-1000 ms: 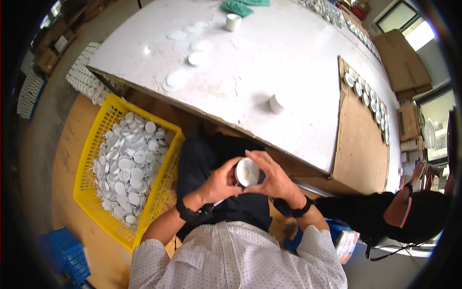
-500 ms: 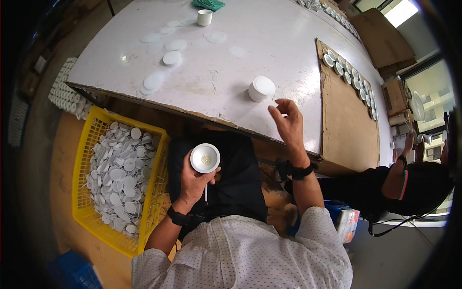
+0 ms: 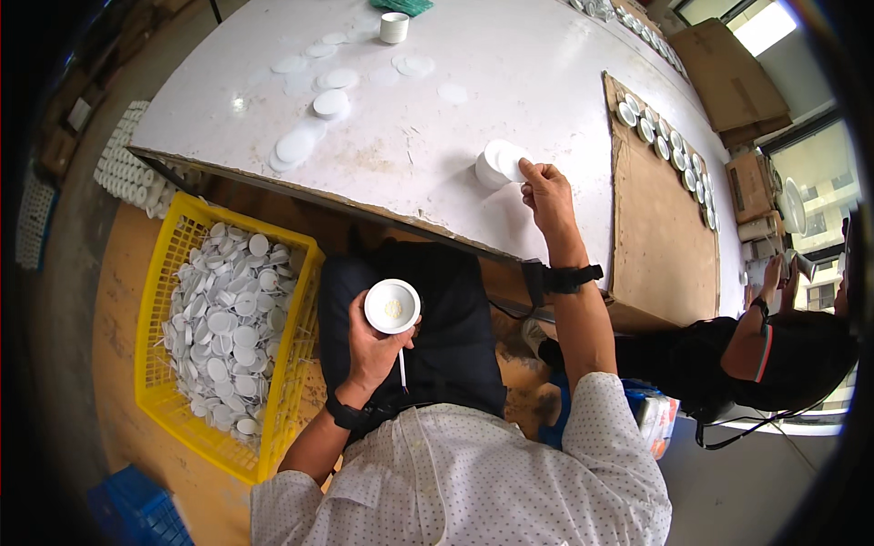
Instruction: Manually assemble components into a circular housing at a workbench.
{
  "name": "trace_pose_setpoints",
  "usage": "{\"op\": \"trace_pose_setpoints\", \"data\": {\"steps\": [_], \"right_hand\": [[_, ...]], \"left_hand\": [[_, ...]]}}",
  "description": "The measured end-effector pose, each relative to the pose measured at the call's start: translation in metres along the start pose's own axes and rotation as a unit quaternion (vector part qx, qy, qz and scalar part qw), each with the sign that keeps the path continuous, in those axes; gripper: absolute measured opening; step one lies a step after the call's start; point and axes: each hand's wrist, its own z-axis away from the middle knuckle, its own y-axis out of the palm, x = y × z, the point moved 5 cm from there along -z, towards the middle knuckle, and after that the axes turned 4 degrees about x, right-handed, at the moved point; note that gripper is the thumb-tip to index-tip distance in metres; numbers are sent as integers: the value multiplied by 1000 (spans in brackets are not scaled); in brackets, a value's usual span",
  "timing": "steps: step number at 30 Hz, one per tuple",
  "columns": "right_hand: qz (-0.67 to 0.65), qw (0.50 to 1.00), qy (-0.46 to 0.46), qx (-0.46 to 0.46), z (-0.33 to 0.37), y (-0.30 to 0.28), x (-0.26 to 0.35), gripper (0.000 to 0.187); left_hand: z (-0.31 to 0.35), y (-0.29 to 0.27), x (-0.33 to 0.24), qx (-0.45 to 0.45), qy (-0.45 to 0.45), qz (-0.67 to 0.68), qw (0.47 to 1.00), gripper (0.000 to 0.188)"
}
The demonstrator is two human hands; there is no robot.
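Observation:
My left hand [image 3: 370, 357] is closed around a white round LED downlight [image 3: 392, 308] above my lap. The lamp faces up, with a cluster of yellowish LED chips in its middle, and a white cable [image 3: 402, 369] hangs below it. At the table's near edge, my right hand [image 3: 552, 202] pinches the rim of a thin white disc [image 3: 513, 163] between thumb and fingers. That disc lies partly over a stack of white discs [image 3: 490, 173], shifted to the right of it.
Loose white discs [image 3: 296, 144] and a second stack [image 3: 393, 27] lie on the white table [image 3: 401, 182]. Finished-looking lamps stand in rows on cardboard [image 3: 651, 246] at right. A yellow crate [image 3: 150, 364] of small white round parts stands left. Another person [image 3: 756, 350] is at far right.
My right hand has moved onto the stack and taken hold of a disc, sliding it to the right. My left hand still holds the downlight, nearly unmoved.

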Motion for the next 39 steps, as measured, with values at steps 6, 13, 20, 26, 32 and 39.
{"op": "trace_pose_setpoints", "data": {"steps": [6, 13, 20, 26, 32, 39], "right_hand": [[-153, 988, 21, 12, 39, -10, -1, 17], [-212, 963, 77, 147, 99, 24, -29, 21], [131, 983, -102, 79, 140, 40, -29, 22], [433, 746, -487, 138, 177, 76, -17, 44], [453, 729, -477, 191, 183, 83, -28, 50], [389, 754, -496, 184, 189, 89, -7, 48]], "left_hand": [[-4, 11, 2, 19, 2, 1, 1000, 63], [-18, 21, 6, 97, -11, -38, 995, 70], [-26, 27, 4, 90, 2, 5, 996, 71], [-25, 32, 3, 137, -55, 100, 984, 69], [-22, 25, 9, 97, -53, 19, 994, 56], [-24, 26, -3, 12, -59, -46, 997, 41]]}}
